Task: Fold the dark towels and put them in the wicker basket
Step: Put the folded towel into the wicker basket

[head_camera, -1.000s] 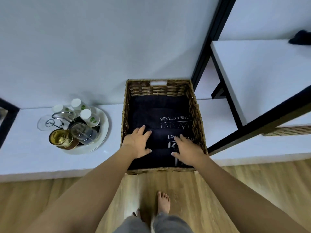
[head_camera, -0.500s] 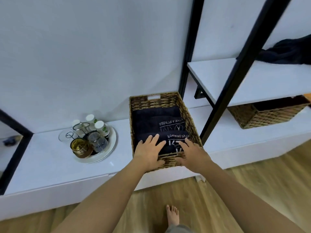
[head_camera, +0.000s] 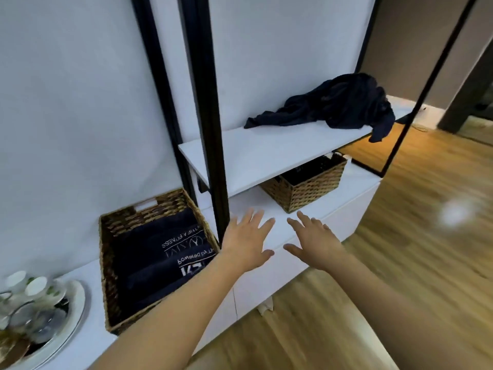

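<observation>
Reaching: both hands have left the wicker basket (head_camera: pixel 157 252) and now hover over the white bench (head_camera: pixel 314 217).
Left hand (head_camera: pixel 246 243): fingers spread, empty.
Right hand (head_camera: pixel 314 243): fingers spread, empty.
Folded towels (head_camera: pixel 154 252): stacked inside the basket.
Unfolded dark towels (head_camera: pixel 330 105): heaped on the upper shelf (head_camera: pixel 266 153).
Implication: probably the next towel's turn.

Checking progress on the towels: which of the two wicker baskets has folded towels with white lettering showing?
The wicker basket left of the black post, beside the left hand. The basket under the shelf shows only dark contents.
</observation>
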Demonstrator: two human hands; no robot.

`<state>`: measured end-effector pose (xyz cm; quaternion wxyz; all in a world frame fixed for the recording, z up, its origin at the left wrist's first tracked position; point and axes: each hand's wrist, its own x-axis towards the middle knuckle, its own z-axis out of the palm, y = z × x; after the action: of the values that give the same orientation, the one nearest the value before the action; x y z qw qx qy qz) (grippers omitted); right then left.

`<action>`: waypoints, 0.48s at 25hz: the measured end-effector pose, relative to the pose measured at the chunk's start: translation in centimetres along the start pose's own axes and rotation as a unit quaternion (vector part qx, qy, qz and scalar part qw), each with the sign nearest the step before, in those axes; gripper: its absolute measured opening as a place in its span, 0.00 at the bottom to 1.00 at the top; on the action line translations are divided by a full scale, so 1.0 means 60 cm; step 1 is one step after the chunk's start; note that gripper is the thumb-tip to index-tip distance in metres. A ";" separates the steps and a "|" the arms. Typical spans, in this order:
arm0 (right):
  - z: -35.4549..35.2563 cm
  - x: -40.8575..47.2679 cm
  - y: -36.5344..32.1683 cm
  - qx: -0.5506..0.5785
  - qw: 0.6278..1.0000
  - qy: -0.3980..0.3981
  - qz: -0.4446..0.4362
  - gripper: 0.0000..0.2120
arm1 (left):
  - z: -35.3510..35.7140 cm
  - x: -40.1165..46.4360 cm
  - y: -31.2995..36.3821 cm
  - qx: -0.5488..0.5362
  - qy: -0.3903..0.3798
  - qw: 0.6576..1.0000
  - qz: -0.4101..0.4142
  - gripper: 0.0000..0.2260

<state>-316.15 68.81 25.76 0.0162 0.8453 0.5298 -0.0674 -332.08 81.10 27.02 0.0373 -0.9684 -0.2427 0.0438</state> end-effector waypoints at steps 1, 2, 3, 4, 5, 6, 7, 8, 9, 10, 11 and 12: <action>-0.020 0.016 0.041 -0.003 1.000 0.011 0.006 0.36 | -0.026 0.041 0.015 0.008 0.018 1.000 0.004 0.35; -0.042 0.034 0.082 -0.006 1.000 0.022 0.008 0.35 | -0.053 0.082 0.031 0.013 0.034 0.999 0.004 0.35; -0.065 0.052 0.116 -0.008 0.999 0.033 0.008 0.35 | -0.078 0.117 0.042 0.014 0.047 0.999 0.001 0.35; -0.088 0.070 0.148 -0.009 0.999 0.044 0.007 0.35 | -0.102 0.151 0.052 0.010 0.059 0.998 -0.006 0.35; -0.112 0.089 0.185 -0.009 0.998 0.054 0.005 0.35 | -0.126 0.188 0.066 0.005 0.069 0.997 -0.015 0.35; -0.136 0.106 0.216 -0.005 0.998 0.061 0.004 0.35 | -0.148 0.221 0.078 0.003 0.079 0.997 -0.023 0.35; -0.159 0.125 0.246 -0.002 0.998 0.065 0.002 0.35 | -0.167 0.253 0.090 0.002 0.088 0.996 -0.032 0.35; -0.180 0.144 0.270 0.002 0.998 0.069 -0.002 0.35 | -0.183 0.280 0.099 0.002 0.091 0.995 -0.040 0.35; -0.196 0.163 0.289 0.006 0.997 0.075 -0.008 0.35 | -0.194 0.305 0.104 0.003 0.090 0.995 -0.046 0.35; -0.210 0.182 0.307 0.008 0.996 0.084 -0.017 0.35 | -0.201 0.329 0.108 0.005 0.088 0.995 -0.051 0.35; -0.219 0.200 0.322 0.007 0.995 0.094 -0.025 0.35 | -0.205 0.350 0.109 0.006 0.085 0.995 -0.054 0.35; -0.225 0.218 0.334 0.006 0.994 0.101 -0.029 0.35 | -0.207 0.372 0.108 0.005 0.081 0.995 -0.057 0.36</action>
<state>-291.22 73.07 36.55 -0.0442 0.8321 0.5526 0.0147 -308.19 85.34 37.25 0.0644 -0.9531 -0.2936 -0.0357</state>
